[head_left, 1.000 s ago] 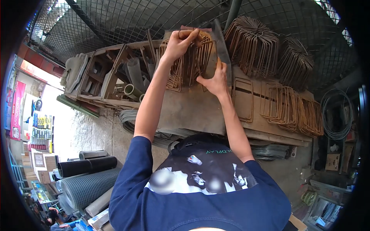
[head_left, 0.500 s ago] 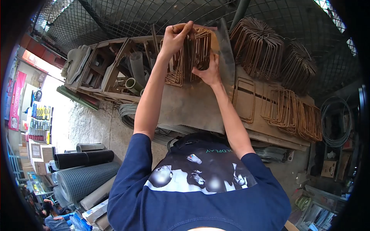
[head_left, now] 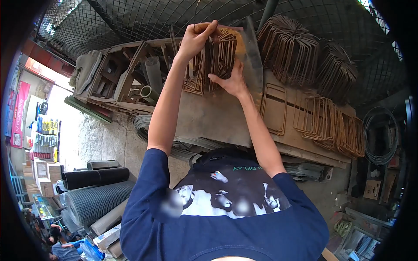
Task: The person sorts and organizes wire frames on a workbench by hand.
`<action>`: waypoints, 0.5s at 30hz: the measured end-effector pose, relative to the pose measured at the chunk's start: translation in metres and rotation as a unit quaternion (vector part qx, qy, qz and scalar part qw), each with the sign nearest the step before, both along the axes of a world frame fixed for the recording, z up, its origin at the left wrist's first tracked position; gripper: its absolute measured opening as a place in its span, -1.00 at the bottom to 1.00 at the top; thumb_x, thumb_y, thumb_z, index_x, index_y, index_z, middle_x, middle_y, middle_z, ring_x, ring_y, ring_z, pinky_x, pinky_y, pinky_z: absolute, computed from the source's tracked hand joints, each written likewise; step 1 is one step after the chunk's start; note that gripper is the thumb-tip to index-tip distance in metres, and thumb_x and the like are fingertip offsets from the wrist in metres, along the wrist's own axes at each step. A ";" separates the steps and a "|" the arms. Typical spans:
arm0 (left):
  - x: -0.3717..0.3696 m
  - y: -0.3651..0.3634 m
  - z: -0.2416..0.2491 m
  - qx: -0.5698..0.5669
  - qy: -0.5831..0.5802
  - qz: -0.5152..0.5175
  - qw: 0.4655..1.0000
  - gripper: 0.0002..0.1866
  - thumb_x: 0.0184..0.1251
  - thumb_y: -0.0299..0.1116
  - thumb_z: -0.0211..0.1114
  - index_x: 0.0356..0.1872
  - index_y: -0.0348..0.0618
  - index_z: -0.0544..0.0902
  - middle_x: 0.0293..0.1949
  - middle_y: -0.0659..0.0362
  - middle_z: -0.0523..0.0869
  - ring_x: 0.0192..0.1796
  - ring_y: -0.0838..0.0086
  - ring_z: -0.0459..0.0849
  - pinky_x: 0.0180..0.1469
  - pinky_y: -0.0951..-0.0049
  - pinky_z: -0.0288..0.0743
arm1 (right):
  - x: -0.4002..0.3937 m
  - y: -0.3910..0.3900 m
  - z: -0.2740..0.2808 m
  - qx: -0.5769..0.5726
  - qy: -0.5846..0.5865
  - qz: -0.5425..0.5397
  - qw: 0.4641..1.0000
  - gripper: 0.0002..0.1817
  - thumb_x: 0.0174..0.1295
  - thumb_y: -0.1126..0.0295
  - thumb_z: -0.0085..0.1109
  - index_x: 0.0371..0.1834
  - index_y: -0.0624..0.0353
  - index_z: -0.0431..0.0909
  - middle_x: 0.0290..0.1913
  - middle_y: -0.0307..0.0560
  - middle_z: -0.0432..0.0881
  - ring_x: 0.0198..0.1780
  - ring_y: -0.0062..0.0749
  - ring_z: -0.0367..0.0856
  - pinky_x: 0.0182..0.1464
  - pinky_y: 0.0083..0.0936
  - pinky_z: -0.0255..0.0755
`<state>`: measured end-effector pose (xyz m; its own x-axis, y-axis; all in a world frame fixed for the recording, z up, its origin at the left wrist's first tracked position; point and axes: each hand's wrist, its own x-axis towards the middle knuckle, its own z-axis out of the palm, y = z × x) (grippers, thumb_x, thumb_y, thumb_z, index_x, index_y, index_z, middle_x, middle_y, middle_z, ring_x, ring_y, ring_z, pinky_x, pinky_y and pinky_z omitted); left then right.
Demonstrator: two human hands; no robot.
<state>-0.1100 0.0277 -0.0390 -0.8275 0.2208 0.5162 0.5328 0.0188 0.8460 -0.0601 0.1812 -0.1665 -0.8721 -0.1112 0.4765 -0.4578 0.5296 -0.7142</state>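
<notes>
Rusty rebar stirrups [head_left: 223, 53], bent into rectangles, stand bunched on a sheet-covered bench in front of me. At the top of the bunch, my left hand [head_left: 198, 40] is closed with thumb and fingertips pinched. A thin dark wire [head_left: 195, 15] rises from it; its other end is hidden. Lower down, my right hand [head_left: 234, 81] spans the right-hand stirrups, thumb on the near left side and fingers along the right edge. Part of the bunch is behind my left hand.
More stirrups hang in a dark bundle [head_left: 289, 52] at the right rear. Loose stirrups [head_left: 322, 119] lie along the bench [head_left: 300, 150]. A wire coil [head_left: 381, 135] is farther right. Mesh rolls [head_left: 100, 202] rest on the floor at left; wire fencing [head_left: 130, 19] backs the bench.
The stirrups and my right hand have shifted slightly left. My left hand has risen slightly and moved left, and a thin wire now shows above it.
</notes>
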 end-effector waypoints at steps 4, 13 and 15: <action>0.006 0.000 -0.003 -0.015 0.027 0.003 1.000 -0.60 0.46 -0.18 0.11 -0.45 -0.32 0.64 -0.64 0.29 0.53 -0.52 0.63 0.50 -0.38 0.57 0.41 | -0.011 -0.004 0.002 -0.074 -0.038 -0.010 0.996 0.08 -0.26 0.02 0.57 0.30 0.29 0.16 0.15 0.18 0.40 0.20 -0.04 0.39 0.23 -0.21 0.31; 0.023 0.007 0.001 0.016 -0.013 0.046 0.999 -0.60 0.44 -0.20 0.14 -0.49 -0.32 0.63 -0.66 0.31 0.51 -0.55 0.66 0.45 -0.45 0.60 0.33 | -0.023 0.020 0.017 -0.032 0.035 0.046 0.998 -0.06 -0.24 0.05 0.57 0.21 0.27 0.32 0.00 0.09 0.56 0.07 -0.14 0.55 0.12 -0.29 0.42; 0.022 0.009 0.001 0.003 -0.005 0.046 0.999 -0.61 0.45 -0.20 0.14 -0.48 -0.33 0.64 -0.65 0.30 0.53 -0.54 0.66 0.48 -0.43 0.60 0.35 | -0.026 0.018 0.013 -0.029 0.049 0.039 0.998 -0.08 -0.23 0.05 0.56 0.20 0.26 0.33 0.00 0.08 0.57 0.07 -0.13 0.55 0.12 -0.29 0.42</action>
